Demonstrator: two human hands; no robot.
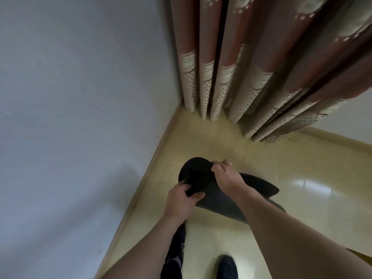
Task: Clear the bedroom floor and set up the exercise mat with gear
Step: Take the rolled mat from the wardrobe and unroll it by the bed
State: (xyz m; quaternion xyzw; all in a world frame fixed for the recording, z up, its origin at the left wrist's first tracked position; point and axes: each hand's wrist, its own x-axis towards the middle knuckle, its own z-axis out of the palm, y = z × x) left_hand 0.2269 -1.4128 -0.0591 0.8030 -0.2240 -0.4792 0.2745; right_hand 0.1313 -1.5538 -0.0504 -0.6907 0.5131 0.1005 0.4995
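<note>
While my left hand [181, 198] pinches the rolled black mat's [199, 176] near edge, my right hand [225, 174] curls over its top, above the yellow floor [302, 158].

A room in a home, corner of a plain pale-grey painted wall [80, 117], long brown pleated curtains with cream dotted hems [241, 77] hanging right of that wall, glossy yellowish floor [221, 141] with matching skirting below the curtains

The forearms hide much of the black mat [231, 200]. The left shoe [175, 258] sits mostly behind an arm; the curtain [261, 57] runs past the top edge.
</note>
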